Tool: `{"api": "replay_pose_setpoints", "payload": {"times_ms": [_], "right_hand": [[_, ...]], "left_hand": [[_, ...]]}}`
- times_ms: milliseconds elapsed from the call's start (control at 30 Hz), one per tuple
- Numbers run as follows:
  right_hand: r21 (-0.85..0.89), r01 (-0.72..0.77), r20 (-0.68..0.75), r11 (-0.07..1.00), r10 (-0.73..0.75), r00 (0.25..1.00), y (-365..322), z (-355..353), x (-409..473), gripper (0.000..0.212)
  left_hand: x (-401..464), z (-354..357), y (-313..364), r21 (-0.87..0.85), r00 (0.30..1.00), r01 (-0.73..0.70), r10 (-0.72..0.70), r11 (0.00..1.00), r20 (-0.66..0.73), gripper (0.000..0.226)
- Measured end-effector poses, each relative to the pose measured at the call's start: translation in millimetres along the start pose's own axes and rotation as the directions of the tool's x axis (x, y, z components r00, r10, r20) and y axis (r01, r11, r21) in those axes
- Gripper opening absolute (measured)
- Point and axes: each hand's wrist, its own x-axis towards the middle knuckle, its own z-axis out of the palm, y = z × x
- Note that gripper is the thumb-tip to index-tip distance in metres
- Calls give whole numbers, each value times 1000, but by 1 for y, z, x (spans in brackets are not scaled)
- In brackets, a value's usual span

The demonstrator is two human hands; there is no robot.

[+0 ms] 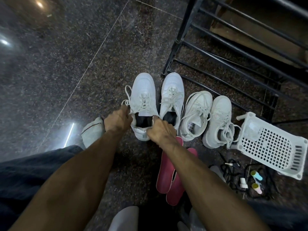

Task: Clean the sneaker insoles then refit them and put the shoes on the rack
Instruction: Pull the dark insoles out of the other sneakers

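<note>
Left hand (117,120) and right hand (160,130) both pinching collar of white lace-up leather sneaker (143,104) between them; light, soft-rimmed, probably best gripped at heel. Pink foam insoles (168,179) under right forearm.

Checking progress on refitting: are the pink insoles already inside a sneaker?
No, the pink insoles lie on the floor beside the sneakers, partly under the right forearm.

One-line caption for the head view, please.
Both hands, left hand and right hand, grip the collar of a white sneaker beside three more; pink insoles lie on the floor.
</note>
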Motion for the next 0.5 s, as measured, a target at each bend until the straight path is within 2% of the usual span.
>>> {"api": "replay_pose_setpoints", "payload": {"times_ms": [167, 267, 400, 500], "right_hand": [[28, -53, 92, 998, 50, 995, -6, -1, 4, 38], [83, -73, 196, 994, 56, 979, -12, -9, 8, 28], [186, -140, 289, 973, 82, 954, -18, -6, 16, 28], [96, -128, 232, 987, 103, 967, -25, 5, 19, 41]], "left_hand": [[-10, 3, 9, -64, 993, -77, 71, 995, -98, 20], [-19, 13, 18, -44, 974, -161, 152, 986, -166, 13], [-28, 29, 21, -125, 995, -93, 86, 988, -58, 13], [-26, 29, 25, -228, 1000, 19, -13, 974, 28, 14]]}}
